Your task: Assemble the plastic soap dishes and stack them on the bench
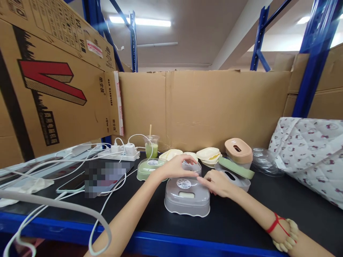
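Note:
A grey box with a clear domed lid (187, 203) stands on the black tabletop in front of me. The lid has a round floral sticker (183, 183) and a slot. A second grey domed box (197, 167) sits right behind it, partly hidden. My left hand (180, 166) is over the gap between these boxes, its thumb and fingers curved and apart. From the other side, my right hand (217, 182) points its index finger to the front lid's rear right edge, close to my left thumb. The other right fingers are curled. I cannot make out anything held.
At left are a green domed box (150, 169), phones (72, 182), white cables and a power strip (128, 153). A drink cup (152, 147) stands behind. Cream parts (208, 154), a green strip (234, 167), pink lids (238, 150) and clear covers (265, 161) lie right. Cardboard (203, 110) encloses the back.

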{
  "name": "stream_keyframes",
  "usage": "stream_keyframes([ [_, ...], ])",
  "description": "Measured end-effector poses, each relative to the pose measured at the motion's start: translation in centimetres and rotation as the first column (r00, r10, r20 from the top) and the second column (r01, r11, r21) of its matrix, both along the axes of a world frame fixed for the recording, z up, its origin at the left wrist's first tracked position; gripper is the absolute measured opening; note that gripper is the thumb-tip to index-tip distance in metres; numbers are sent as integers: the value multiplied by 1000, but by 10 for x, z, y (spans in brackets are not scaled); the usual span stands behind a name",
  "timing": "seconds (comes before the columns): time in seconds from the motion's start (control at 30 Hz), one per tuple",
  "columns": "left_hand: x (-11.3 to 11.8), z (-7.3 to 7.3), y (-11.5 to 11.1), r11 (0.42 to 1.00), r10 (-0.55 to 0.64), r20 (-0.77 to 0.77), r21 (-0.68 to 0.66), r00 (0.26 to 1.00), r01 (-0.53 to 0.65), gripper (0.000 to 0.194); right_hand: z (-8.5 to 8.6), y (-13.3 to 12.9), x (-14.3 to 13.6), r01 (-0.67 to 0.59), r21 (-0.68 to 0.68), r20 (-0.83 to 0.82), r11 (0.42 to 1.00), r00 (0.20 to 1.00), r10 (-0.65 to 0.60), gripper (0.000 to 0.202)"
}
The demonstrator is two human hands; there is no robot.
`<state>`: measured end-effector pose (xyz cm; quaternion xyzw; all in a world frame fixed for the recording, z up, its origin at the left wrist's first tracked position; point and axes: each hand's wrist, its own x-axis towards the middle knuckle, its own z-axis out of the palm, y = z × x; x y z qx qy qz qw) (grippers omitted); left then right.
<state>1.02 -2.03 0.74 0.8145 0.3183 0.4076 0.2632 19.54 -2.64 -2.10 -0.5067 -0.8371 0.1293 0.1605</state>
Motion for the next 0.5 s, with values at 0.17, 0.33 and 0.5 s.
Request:
stream_keyframes([
  [0.17, -4, 0, 6, 963, 203, 172, 143, 964, -229, 7, -11, 13, 3, 23, 66, 8, 998, 1000, -23, 65],
  [0.33, -15, 0, -13, 770, 429, 375, 324, 822, -550, 20, -9, -2, -6, 127, 229, 226, 965, 957, -179, 49],
  [0.5, -14, -24, -55, 696, 533, 269, 401, 802, -596, 14, -6, -21, -11, 217, 243, 218, 945, 938, -271, 44],
])
